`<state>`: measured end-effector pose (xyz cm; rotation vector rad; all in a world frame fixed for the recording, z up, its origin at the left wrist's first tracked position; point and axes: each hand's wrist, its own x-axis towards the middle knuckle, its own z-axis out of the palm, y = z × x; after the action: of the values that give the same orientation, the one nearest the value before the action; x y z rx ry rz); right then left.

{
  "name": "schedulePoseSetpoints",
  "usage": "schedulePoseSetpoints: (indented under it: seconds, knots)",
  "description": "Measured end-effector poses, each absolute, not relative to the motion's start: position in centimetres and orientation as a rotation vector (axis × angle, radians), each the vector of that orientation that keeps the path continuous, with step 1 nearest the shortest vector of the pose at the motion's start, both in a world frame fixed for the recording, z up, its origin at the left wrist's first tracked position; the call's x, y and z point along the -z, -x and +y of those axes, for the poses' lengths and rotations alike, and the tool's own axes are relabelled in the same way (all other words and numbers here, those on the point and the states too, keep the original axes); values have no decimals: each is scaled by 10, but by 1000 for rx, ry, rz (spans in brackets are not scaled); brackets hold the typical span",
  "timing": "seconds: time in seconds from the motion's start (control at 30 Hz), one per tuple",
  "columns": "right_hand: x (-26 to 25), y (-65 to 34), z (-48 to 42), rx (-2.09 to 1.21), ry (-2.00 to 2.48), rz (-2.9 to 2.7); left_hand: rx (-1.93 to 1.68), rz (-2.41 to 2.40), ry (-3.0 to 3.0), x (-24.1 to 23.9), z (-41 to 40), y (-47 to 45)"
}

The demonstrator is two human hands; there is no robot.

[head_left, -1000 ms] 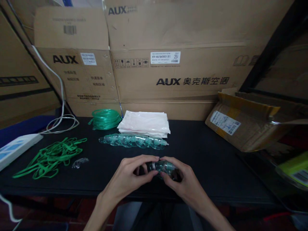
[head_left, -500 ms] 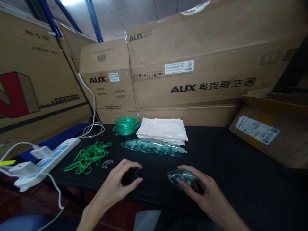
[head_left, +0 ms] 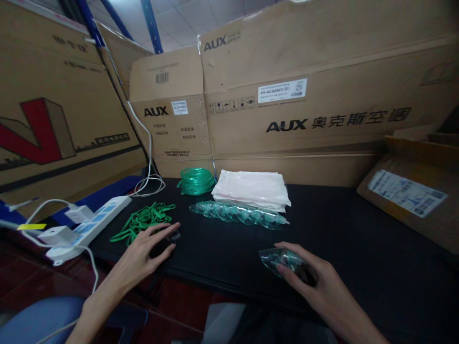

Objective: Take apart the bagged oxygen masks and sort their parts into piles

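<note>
My right hand grips a clear green-tinted plastic face mask above the black table, thumb in front and fingers wrapped round its far side. To the left, my left hand has its thumb and fingers apart. Its fingertips are at a few small, clear or silvery pieces, partly covered by the hand and too small to name surely. Just behind that hand lies a tangle of green elastic straps. A row of nested clear green masks lies farther back, in the middle.
Behind the masks are a stack of white packets and a coil of green tubing. A white power strip with plugs and cables lies at left. Large cardboard boxes wall the back; another carton stands at right.
My left hand has moved left, from the table's middle to the small pieces beside the green straps. My right hand still holds the mask. The view has shifted slightly.
</note>
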<state>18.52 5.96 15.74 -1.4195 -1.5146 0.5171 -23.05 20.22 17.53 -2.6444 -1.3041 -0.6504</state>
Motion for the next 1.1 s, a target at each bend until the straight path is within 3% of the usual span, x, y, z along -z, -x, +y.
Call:
schedulePoseSetpoints:
  seconds: [0.73,0.93,1.1]
  knots:
    - [-158,-183,60,-557,1426,-1507,322,-1837,2303,-197,201,188]
    - [-162,-183,57,-582,1434,-1519,431,-1788,2271,-194,200,188]
    - [-165,-185,59,-678,1339,-1412,791,-1473,2534,-204,191,136]
